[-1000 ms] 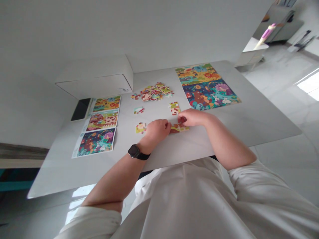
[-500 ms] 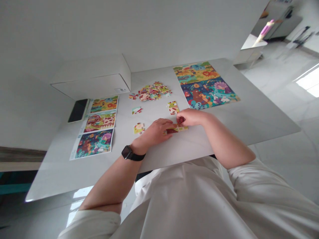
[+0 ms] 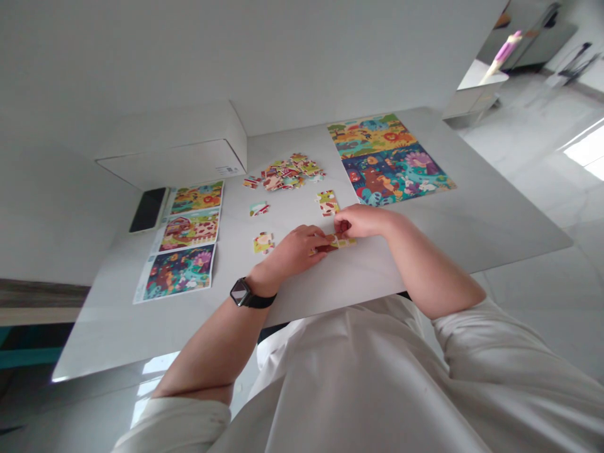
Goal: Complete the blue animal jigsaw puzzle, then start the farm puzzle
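My left hand [image 3: 302, 250], with a black watch [image 3: 241, 292] on its wrist, lies over the left end of a short strip of jigsaw puzzle pieces [image 3: 348, 242] near the table's front edge. Its thumb and fingers close on that end and cover part of it. From the right, my right hand [image 3: 358, 221] has curled fingers pinched on the strip's upper edge; the fingertips are partly hidden. Just above lies a joined pair of puzzle pieces [image 3: 327, 202]. Left of my hands are a yellow puzzle piece [image 3: 262, 243] and a pale green and red puzzle piece [image 3: 259, 209].
A heap of puzzle pieces [image 3: 289, 173] lies farther back. At the right is a large picture sheet [image 3: 389, 160]; at the left, a sheet with three pictures [image 3: 189, 229] beside a phone [image 3: 148, 209]. A white box [image 3: 174, 160] stands behind them against the wall.
The fingers of my right hand have shifted slightly at the strip, and a bit more of it shows. My left hand stays in nearly the same place. The view has moved slightly.
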{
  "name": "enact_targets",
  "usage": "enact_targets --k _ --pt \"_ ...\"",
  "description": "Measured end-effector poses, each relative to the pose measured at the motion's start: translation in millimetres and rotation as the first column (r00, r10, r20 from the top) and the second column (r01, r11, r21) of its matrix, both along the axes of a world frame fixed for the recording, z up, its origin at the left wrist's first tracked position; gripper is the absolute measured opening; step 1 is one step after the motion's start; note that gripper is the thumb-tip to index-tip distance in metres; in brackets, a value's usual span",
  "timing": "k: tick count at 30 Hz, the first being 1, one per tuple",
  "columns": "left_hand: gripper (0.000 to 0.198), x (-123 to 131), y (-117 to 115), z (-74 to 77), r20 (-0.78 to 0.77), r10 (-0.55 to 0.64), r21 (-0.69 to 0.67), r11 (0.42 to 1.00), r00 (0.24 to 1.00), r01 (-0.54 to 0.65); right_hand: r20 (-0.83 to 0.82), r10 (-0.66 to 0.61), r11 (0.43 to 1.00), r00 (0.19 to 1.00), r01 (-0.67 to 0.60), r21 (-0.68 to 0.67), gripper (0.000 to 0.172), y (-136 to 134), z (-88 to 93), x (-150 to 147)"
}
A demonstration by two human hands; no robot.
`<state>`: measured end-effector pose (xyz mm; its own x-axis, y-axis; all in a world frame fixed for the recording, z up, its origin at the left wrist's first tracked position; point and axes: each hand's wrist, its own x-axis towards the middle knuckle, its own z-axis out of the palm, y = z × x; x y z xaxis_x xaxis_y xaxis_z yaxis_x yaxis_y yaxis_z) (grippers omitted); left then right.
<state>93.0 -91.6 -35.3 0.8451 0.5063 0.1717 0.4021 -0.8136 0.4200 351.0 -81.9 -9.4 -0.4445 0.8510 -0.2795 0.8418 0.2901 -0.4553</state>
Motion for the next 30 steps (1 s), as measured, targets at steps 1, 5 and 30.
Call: enact_targets --k 1,5,30 --pt "0.031 0 0 0.2 -0.002 0.001 -0.003 1.000 1.000 -0.001 -0.007 0.000 1.000 1.000 0.000 -0.003 0.028 0 -0.1 0" --pt "0.030 -2 1 -1.5 -0.002 -0.001 -0.009 1.000 1.000 0.001 -0.015 -0.005 1.000 1.000 0.005 -0.002 0.027 0 -0.8 0" --pt "0.051 -25 6 14.1 0.157 0.154 0.025 0.987 0.976 -0.160 -0.340 -0.099 0.986 0.935 0.139 0.096 0.025 -2 -4.3 -6"
